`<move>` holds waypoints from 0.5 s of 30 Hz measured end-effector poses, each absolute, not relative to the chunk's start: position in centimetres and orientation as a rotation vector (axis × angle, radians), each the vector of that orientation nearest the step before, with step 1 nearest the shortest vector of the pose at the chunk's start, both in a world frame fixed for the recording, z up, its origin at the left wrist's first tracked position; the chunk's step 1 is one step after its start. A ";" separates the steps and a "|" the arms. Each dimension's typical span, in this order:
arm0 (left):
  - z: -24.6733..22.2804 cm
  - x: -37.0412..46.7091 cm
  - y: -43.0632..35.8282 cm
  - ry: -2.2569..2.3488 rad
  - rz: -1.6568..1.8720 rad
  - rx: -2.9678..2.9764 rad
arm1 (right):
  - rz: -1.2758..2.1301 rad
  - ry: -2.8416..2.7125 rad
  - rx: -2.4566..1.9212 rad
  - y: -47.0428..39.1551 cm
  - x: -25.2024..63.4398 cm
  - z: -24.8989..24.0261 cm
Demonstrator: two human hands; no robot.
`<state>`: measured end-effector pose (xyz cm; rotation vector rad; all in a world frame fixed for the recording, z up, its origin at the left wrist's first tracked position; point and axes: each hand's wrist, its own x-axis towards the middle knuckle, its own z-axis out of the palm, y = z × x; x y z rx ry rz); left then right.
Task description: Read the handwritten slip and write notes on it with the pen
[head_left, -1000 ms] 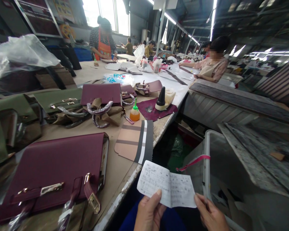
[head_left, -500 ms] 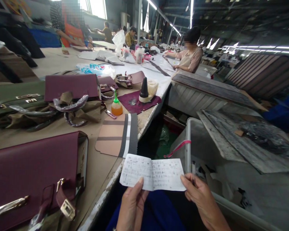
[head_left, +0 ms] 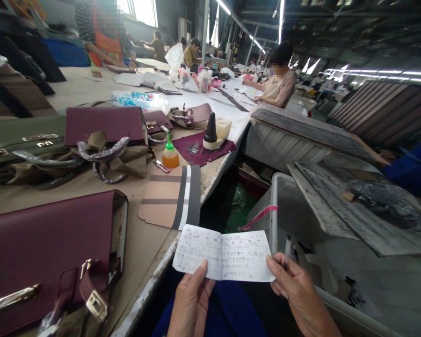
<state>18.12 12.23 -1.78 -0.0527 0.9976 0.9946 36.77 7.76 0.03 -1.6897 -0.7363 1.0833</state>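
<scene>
A small open notebook [head_left: 221, 255] with handwriting on both pages is held up in front of me, just off the table's edge. My left hand [head_left: 195, 290] pinches its lower left page, thumb on top and fingers beneath. At the right page's outer edge, my right hand [head_left: 291, 276] grips the paper between thumb and fingers. A slim pen-like thing [head_left: 287, 247] sticks up behind the right fingers; its lower part is hidden. Left of the notebook, a tan panel with dark and white stripes [head_left: 171, 196] lies on the table.
Maroon handbags [head_left: 49, 252] and a green one [head_left: 28, 135] lie on the table [head_left: 140, 248]. A glue bottle with green nozzle [head_left: 170, 154] and a black cone [head_left: 211, 128] stand beyond. A plastic bin [head_left: 275, 196] is at right. Co-workers [head_left: 280, 84] are farther off.
The notebook's right page and my right hand have shifted slightly right and down. More of the pen-like thing shows. My left hand keeps its hold. A far co-worker's hands have moved.
</scene>
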 end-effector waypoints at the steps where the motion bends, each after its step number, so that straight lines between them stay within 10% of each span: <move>1: -1.8 18.1 12.2 0.993 0.996 -0.050 | 1.086 -0.732 -1.684 7.8 36.7 0.2; 15: -1.9 17.6 12.4 0.985 1.020 -0.087 | 1.153 -0.620 -1.579 9.0 35.5 1.4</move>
